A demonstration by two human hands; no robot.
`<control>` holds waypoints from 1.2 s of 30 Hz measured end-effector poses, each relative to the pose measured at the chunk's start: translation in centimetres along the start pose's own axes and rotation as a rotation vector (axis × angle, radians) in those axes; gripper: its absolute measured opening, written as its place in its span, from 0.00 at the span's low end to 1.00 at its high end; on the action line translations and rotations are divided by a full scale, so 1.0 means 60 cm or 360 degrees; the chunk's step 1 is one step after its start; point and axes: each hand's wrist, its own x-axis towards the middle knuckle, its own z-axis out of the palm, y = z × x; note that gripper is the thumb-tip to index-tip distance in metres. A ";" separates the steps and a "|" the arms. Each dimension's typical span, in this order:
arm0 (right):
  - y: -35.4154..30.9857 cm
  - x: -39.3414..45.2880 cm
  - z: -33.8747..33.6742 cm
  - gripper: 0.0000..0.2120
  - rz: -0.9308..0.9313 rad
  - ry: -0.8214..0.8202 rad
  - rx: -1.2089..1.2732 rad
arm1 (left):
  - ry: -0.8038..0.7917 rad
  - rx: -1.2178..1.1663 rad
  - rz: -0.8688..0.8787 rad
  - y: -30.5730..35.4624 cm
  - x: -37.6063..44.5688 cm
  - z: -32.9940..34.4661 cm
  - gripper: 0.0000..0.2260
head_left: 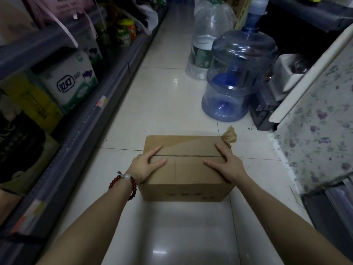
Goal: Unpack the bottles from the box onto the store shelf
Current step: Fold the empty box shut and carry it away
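Observation:
A brown cardboard box (186, 169) stands on the tiled aisle floor with its top flaps closed; a dark seam runs across the middle. Crumpled brown tape (230, 137) sticks up at its far right corner. My left hand (147, 166) lies flat on the left part of the lid, fingers spread across the seam. My right hand (227, 163) rests the same way on the right part. No bottles show; the box's contents are hidden. The store shelf (80, 119) runs along the left side of the aisle.
Milk cartons (70, 81) and yellow boxes (32, 100) fill the left shelf. Two stacked blue water jugs (236, 73) and a wrapped large water bottle (204, 41) stand on the floor beyond the box. A flower-patterned counter (317, 115) borders the right.

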 end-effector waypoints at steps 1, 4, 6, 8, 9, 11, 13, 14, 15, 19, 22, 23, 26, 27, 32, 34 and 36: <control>-0.005 -0.003 -0.008 0.40 -0.0004 0.0008 0.0039 | 0.0014 -0.0010 0.0019 0.009 0.001 -0.005 0.26; -0.045 -0.021 -0.050 0.39 -0.0015 0.0069 0.0068 | 0.0043 -0.0045 0.0096 0.056 -0.007 -0.034 0.26; -0.092 -0.036 -0.093 0.39 -0.0021 0.0079 0.0079 | 0.0060 -0.0078 0.0095 0.100 -0.024 -0.068 0.26; -0.148 -0.053 -0.140 0.39 -0.0027 0.0074 0.0085 | 0.0070 -0.0092 0.0062 0.147 -0.048 -0.109 0.25; -0.178 -0.063 -0.165 0.39 -0.0019 0.0066 0.0085 | 0.0064 -0.0099 0.0033 0.172 -0.062 -0.133 0.25; -0.243 -0.088 -0.215 0.39 0.0008 0.0043 0.0088 | 0.0043 -0.0119 -0.0014 0.223 -0.094 -0.187 0.27; -0.315 -0.117 -0.265 0.39 0.0029 0.0009 0.0094 | 0.0031 -0.0154 -0.0040 0.284 -0.127 -0.250 0.29; -0.353 -0.131 -0.292 0.39 0.0036 0.0000 0.0097 | 0.0027 -0.0161 -0.0050 0.316 -0.142 -0.283 0.29; -0.392 -0.144 -0.319 0.39 0.0038 -0.0002 0.0103 | 0.0021 -0.0147 -0.0057 0.351 -0.158 -0.317 0.28; -0.558 -0.194 -0.425 0.39 0.0011 0.0011 0.0141 | 0.0023 -0.0121 -0.0020 0.486 -0.209 -0.466 0.28; -0.683 -0.225 -0.498 0.38 -0.0028 0.0058 0.0132 | 0.0004 -0.0121 0.0018 0.574 -0.236 -0.574 0.25; -0.721 -0.233 -0.520 0.38 -0.0030 0.0072 0.0121 | 0.0006 -0.0111 0.0033 0.601 -0.243 -0.606 0.25; -0.820 -0.244 -0.574 0.37 -0.0057 0.0096 0.0110 | 0.0058 -0.0112 0.0096 0.666 -0.257 -0.696 0.28; -0.849 -0.246 -0.589 0.37 -0.0065 0.0100 0.0100 | 0.0067 -0.0107 0.0111 0.686 -0.261 -0.724 0.28; -0.963 -0.261 -0.639 0.37 -0.0087 0.0140 0.0097 | 0.0109 -0.0052 0.0170 0.759 -0.276 -0.823 0.27; -0.993 -0.264 -0.649 0.37 -0.0105 0.0157 0.0113 | 0.0109 -0.0071 0.0217 0.768 -0.270 -0.848 0.28; -1.014 -0.264 -0.659 0.37 -0.0092 0.0175 0.0125 | 0.0092 -0.0060 0.0236 0.776 -0.262 -0.864 0.27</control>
